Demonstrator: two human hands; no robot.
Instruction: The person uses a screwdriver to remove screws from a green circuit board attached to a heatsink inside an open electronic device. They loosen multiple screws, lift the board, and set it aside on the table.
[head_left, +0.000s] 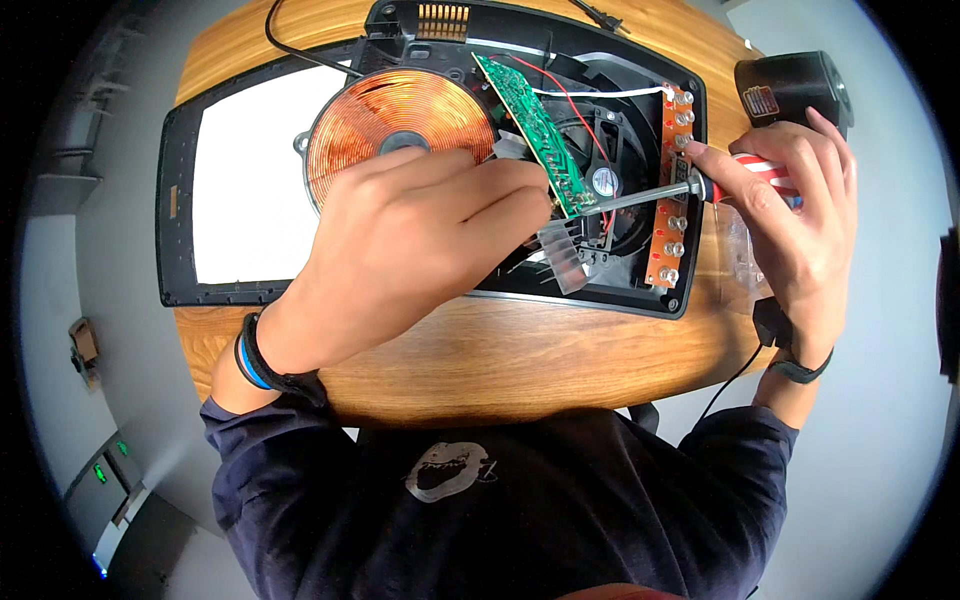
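A green circuit board point(535, 130) stands tilted on edge inside an opened black induction cooker housing point(590, 305). My left hand point(430, 220) is closed, its fingers pinching the near side of the board; the thumb is hidden. In my right hand point(790, 195) is a screwdriver point(645, 196) with a red and white striped handle. Its shaft points left, and the tip meets the board's lower end, close to a finned metal heat sink point(563, 256). A flat copper coil point(400, 95) lies just beyond my left hand.
Right of the black fan point(603, 181) runs an orange control strip point(672, 140) with clear buttons. Red and white wires cross the housing. A white panel point(255, 180) lies left, a black cylinder point(785, 88) far right. Clear plastic packaging point(735, 250) sits below my right hand.
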